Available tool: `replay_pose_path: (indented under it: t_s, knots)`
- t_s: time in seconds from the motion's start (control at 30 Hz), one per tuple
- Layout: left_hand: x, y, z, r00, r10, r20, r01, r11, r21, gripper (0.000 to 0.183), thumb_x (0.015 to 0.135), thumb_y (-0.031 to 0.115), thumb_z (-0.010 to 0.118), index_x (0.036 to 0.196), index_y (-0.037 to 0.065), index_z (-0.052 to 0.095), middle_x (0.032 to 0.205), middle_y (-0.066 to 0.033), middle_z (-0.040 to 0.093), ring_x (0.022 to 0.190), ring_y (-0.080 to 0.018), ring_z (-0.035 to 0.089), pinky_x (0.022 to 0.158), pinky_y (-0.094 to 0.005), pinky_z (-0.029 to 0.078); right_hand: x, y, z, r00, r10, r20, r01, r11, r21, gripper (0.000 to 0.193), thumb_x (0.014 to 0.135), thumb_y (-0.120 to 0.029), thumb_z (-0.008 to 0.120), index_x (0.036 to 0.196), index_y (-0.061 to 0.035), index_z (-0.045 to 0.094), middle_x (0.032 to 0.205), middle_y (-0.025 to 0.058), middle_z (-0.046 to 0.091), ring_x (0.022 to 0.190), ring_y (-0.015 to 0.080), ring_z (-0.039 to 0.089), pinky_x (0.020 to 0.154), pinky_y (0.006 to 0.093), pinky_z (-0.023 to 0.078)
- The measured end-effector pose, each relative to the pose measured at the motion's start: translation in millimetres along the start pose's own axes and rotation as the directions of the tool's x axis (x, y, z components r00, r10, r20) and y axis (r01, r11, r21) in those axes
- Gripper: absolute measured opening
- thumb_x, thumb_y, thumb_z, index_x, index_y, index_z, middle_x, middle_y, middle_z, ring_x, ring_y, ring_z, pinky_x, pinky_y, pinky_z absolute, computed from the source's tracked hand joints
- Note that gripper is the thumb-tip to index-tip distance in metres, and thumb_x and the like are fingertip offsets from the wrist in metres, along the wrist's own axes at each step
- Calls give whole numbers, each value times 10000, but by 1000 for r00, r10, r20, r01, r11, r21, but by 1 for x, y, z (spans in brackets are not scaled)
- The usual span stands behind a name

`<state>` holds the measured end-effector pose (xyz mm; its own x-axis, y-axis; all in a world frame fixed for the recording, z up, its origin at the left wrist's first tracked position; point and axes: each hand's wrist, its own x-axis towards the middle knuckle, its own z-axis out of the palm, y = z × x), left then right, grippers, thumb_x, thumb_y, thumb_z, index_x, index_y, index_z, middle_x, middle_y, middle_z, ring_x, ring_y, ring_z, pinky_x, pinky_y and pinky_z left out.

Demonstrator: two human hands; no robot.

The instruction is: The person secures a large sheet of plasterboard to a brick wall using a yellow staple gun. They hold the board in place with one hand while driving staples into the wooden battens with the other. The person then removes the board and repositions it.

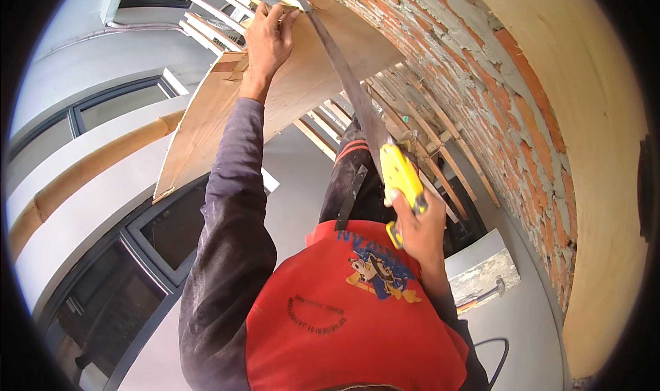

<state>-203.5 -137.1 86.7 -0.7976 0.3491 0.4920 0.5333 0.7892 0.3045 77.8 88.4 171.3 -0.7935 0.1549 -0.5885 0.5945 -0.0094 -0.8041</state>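
My right hand point(421, 226) is wrapped round the yellow handle point(401, 174) of a handsaw. Its long grey blade point(347, 78) slants up and away to the left, with the far end at the top edge of a plywood board point(323, 47). My left hand point(270, 39) pinches that edge with thumb and fingers, just left of the blade's tip. The large, thin board stands tilted in front of me and reaches down to the left. Whether the teeth touch the wood cannot be made out.
A rough brick wall point(509, 109) runs along the right, with a pale wooden panel point(605, 185) nearer me. Wooden slats point(440, 136) stand beyond the saw. A hammer point(485, 296) lies on a stained board at lower right, near a dark cable point(505, 356). A bamboo pole point(89, 167) crosses the left.
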Motion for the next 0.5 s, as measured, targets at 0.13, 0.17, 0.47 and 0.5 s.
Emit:
replay_pose_path:
  t_s: [0.13,0.17,0.47,0.5]
  knots:
    - [-4,1,5,1000,7,17,-7,1000,10,82,814,149,660,850,85,624,707,-113,489,552,-275,515,479,-377,408,10,7,7,999,35,16,-36,999,23,231,856,-177,641,878,51,617,668,119,643,589,123,605,525,307,450]
    - [-4,1,5,1000,-9,11,9,1000,23,82,814,148,661,852,86,625,706,-114,491,552,-276,514,482,-378,409,24,5,9,996,60,68,-57,998,-38,228,855,-175,640,867,51,614,667,124,642,595,125,611,527,309,452]
    - [-11,14,7,999,33,19,-33,999,-40,96,808,135,668,812,57,611,688,-100,512,563,-267,523,494,-375,404,17,14,-5,999,-35,21,36,999,-32,258,851,-200,637,933,45,633,694,113,663,619,175,640,559,301,473]
    - [-8,6,7,1000,27,7,-27,1000,14,80,804,145,671,818,91,613,699,-125,495,525,-292,512,456,-390,403,32,9,3,997,-32,67,41,990,-132,275,852,-215,636,924,51,627,681,124,654,602,193,634,546,309,463]
